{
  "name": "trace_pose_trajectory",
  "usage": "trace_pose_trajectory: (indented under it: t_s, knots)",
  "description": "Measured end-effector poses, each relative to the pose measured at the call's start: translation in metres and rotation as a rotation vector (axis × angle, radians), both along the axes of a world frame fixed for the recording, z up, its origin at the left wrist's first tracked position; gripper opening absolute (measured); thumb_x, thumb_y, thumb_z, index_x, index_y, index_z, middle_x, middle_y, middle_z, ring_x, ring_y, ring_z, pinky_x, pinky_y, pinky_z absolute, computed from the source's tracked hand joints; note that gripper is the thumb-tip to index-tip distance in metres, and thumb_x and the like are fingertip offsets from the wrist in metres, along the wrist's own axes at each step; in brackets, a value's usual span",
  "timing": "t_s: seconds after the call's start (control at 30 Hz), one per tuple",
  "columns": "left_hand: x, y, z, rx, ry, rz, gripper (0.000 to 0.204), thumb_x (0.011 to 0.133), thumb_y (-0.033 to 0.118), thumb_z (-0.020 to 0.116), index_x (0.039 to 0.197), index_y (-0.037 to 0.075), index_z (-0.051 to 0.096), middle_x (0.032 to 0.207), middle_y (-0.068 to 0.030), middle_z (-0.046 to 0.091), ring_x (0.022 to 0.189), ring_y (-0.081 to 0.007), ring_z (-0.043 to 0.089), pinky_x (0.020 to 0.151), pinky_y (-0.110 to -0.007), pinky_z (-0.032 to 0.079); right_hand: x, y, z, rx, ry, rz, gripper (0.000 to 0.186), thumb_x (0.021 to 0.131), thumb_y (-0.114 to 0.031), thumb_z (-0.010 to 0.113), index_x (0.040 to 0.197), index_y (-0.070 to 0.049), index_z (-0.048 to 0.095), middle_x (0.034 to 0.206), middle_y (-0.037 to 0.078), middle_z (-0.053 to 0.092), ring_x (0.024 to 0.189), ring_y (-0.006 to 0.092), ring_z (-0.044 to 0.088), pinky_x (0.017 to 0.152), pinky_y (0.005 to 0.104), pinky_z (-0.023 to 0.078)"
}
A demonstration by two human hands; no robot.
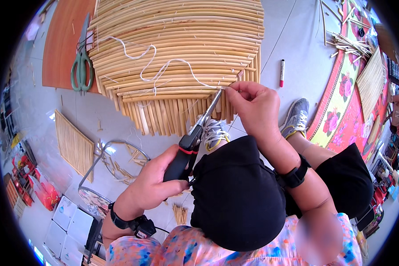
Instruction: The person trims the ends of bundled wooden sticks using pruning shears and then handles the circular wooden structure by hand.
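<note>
Head view, with clock directions read from its centre. At 12 o'clock I see the slatted panel (181, 44), built of pale, cane-like sticks: a broad course of rows lies crosswise, and short uprights fringe its near edge. White string (155, 53) wanders loosely over the rows and ends near the fringe. Between 7 and 8 o'clock, the left hand (162, 175) is wrapped round the handles of a black-handled tool (190, 141), marked by a red band; its long tip points toward 1 o'clock and reaches the panel's near edge. At 2 o'clock, the right hand (259, 104) has thumb and forefinger together beside that tip, at the string's end; I cannot tell whether the string lies between them. Green-handled scissors (82, 73) rest at 10 o'clock against the panel, over a reddish-brown board (62, 40). Farther out at 2 o'clock, a marker pen (282, 73) lies on the pale tiled floor (292, 44). At 9 o'clock I find a smaller slatted piece (73, 139); at 3 o'clock, a floral cloth (334, 111). Loose sticks (352, 46) lie heaped at 2 o'clock, near the cloth's far end.
</note>
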State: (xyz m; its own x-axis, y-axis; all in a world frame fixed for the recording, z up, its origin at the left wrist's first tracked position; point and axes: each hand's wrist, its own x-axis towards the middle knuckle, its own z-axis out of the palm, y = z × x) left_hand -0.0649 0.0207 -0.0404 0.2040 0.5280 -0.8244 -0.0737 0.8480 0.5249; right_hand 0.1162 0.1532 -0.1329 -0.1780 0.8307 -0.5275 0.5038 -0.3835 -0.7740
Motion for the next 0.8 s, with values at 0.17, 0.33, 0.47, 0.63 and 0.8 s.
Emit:
trace_pose_trajectory:
  t_s: [0.17, 0.33, 0.47, 0.63, 0.8]
  knots:
    - [0.006, 0.007, 0.010, -0.074, 0.014, 0.025, 0.047, 0.068, 0.012, 0.061, 0.113, 0.002, 0.049, 0.088, -0.0006, 0.047, 0.074, -0.0104, 0.050, 0.064, -0.025, 0.045, 0.004, -0.001, -0.009, 0.062, -0.004, 0.030, 0.016, 0.080, -0.016, 0.070, 0.083, 0.000, 0.071, 0.055, 0.004, 0.061, 0.047, 0.0078, 0.054, 0.049, 0.0256, 0.044]
    - [0.015, 0.012, 0.019, -0.158, 0.013, 0.109, 0.050, 0.069, 0.012, 0.060, 0.117, 0.002, 0.050, 0.088, -0.0008, 0.047, 0.074, -0.0110, 0.050, 0.064, -0.025, 0.044, 0.004, -0.001, -0.010, 0.044, 0.016, 0.040, 0.016, 0.080, -0.017, 0.071, 0.083, -0.001, 0.072, 0.056, 0.004, 0.061, 0.048, 0.0083, 0.054, 0.050, 0.0264, 0.044]
    - [0.021, 0.018, 0.023, -0.152, 0.041, 0.135, 0.055, 0.069, 0.014, 0.059, 0.121, 0.001, 0.049, 0.090, -0.0015, 0.048, 0.074, -0.0114, 0.052, 0.064, -0.025, 0.044, 0.004, 0.000, -0.009, 0.000, 0.057, 0.028, 0.015, 0.080, -0.016, 0.071, 0.084, -0.002, 0.071, 0.057, 0.003, 0.061, 0.048, 0.0078, 0.053, 0.050, 0.0264, 0.044]
    - [0.019, 0.013, 0.018, -0.169, 0.016, 0.161, 0.056, 0.068, 0.014, 0.059, 0.122, 0.001, 0.049, 0.087, -0.0050, 0.053, 0.069, -0.0145, 0.055, 0.062, -0.027, 0.046, 0.006, 0.000, -0.012, 0.007, 0.061, 0.049, 0.014, 0.080, -0.016, 0.071, 0.084, -0.003, 0.071, 0.057, 0.003, 0.060, 0.050, 0.0068, 0.052, 0.050, 0.0259, 0.043]
    - [0.013, 0.016, 0.020, -0.153, 0.023, 0.150, 0.058, 0.067, 0.015, 0.060, 0.122, 0.000, 0.049, 0.085, -0.0085, 0.058, 0.066, -0.0168, 0.058, 0.059, -0.028, 0.047, 0.006, 0.001, -0.008, 0.001, 0.078, 0.076, 0.011, 0.084, -0.010, 0.070, 0.084, 0.000, 0.070, 0.059, -0.005, 0.057, 0.054, 0.0004, 0.046, 0.048, 0.0200, 0.037]
